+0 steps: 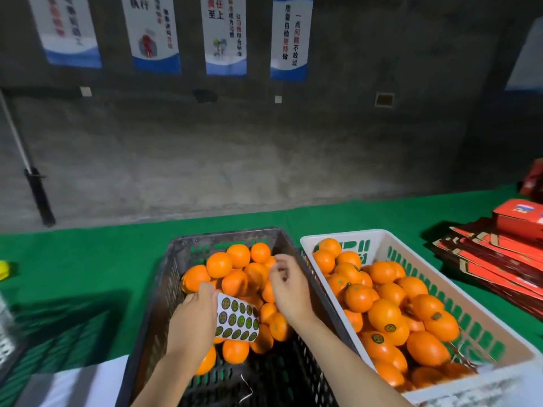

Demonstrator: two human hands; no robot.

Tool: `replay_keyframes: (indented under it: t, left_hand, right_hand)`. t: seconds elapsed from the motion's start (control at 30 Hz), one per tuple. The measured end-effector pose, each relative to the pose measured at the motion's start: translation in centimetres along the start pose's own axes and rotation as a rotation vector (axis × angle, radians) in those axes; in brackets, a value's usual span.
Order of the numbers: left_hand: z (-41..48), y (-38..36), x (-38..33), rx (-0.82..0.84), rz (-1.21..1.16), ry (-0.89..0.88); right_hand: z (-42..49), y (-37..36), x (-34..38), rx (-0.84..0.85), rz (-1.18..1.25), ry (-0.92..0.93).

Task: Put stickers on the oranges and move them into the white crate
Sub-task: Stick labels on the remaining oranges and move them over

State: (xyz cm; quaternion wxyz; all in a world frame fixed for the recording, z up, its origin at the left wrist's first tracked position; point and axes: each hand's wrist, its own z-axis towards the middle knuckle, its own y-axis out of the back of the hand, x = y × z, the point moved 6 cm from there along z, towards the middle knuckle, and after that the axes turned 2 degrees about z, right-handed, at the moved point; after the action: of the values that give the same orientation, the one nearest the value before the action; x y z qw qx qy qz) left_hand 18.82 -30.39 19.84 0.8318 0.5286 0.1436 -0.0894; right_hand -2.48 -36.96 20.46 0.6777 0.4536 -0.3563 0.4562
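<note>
A black crate in front of me holds several plain oranges. My left hand hovers over it and grips a sticker sheet of round green-and-gold labels by its left edge. My right hand is raised over the crate's right side with thumb and fingertips curled together; whether a sticker is pinched there is too small to tell. To the right, the white crate is filled with oranges, some bearing stickers.
Everything stands on a green-covered table. Flattened red cartons are stacked at the right edge, with a red box on top. A small yellow object lies at the far left. A dark crate sits lower left.
</note>
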Motion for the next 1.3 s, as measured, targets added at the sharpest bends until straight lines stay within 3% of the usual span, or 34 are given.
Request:
replay_keyframes:
  t: [0.1,0.2,0.5,0.73,1.1,1.3]
  left_hand:
    - [0.0,-0.6,0.6,0.033,-0.196,0.073]
    - [0.0,-0.8,1.1,0.059,-0.411,0.184]
    - [0.4,-0.7,1.2,0.066,-0.619,0.309]
    - [0.1,-0.8,0.5,0.176,-0.844,0.335]
    - [-0.4,-0.6,-0.4,0.23,-0.586,0.138]
    - [-0.2,-1.7,-0.4,0.282,-0.552,0.132]
  right_hand:
    - [-1.5,-3.5,0.2,0.395,-0.34,0.221]
    - [-2.3,-4.9,-0.7,0.546,-0.42,0.174]
    - [-3.5,-5.6,-0.4,0.572,-0.217,0.09]
    - [-3.7,-5.2,0.2,0.524,-0.242,0.137]
    - [-3.6,-5.6,0.0,0.454,-0.264,0.216]
    - [-3.6,-5.3,0.2,0.406,-0.263,0.236]
